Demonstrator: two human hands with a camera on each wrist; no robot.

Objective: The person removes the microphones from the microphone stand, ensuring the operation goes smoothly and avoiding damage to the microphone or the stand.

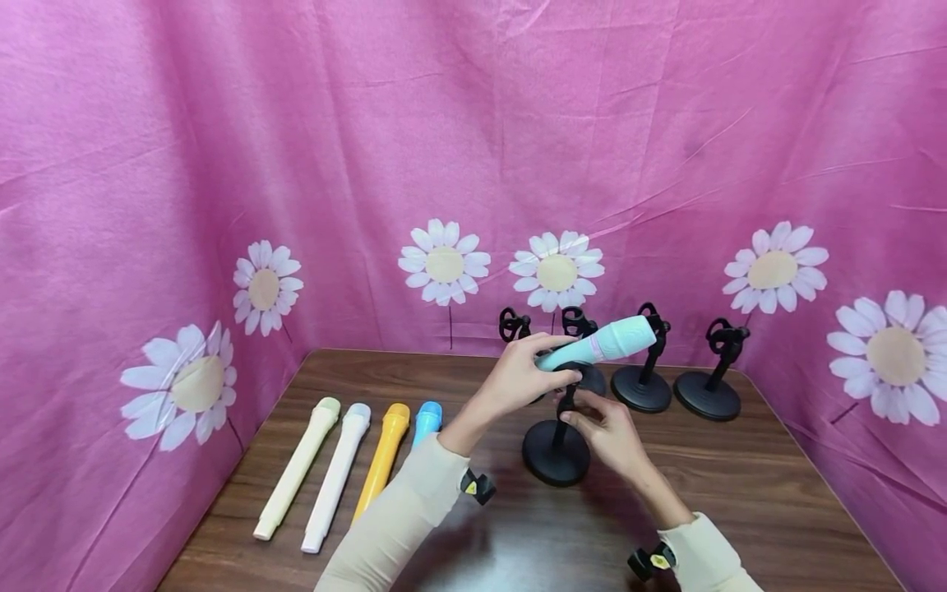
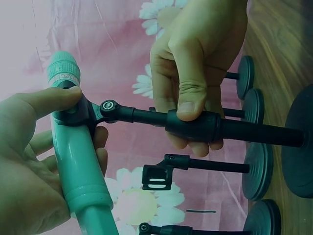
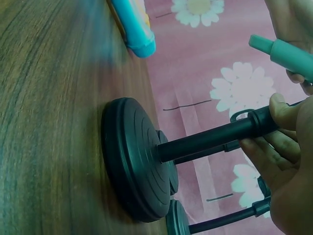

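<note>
My left hand (image 1: 518,376) grips a mint-green microphone (image 1: 625,337), which lies tilted with its head up to the right. In the left wrist view the black clip (image 2: 78,116) of a desk microphone stand wraps the microphone's body just below its head, and the thumb presses on that clip. My right hand (image 1: 611,429) pinches the collar of the stand's pole between thumb and fingers. Below the hands is the stand's round black base (image 1: 556,454), upright at the middle of the table. The right wrist view shows the microphone's narrow tail end (image 3: 261,44) protruding past my left hand.
Left on the wooden table (image 1: 473,534) lie a pale yellow microphone (image 1: 298,469), a white one (image 1: 336,477), an orange one (image 1: 382,460) and a blue one (image 1: 427,419), partly behind my left arm. Several black stands (image 1: 708,395) line the back right, before a pink flowered curtain (image 1: 473,123).
</note>
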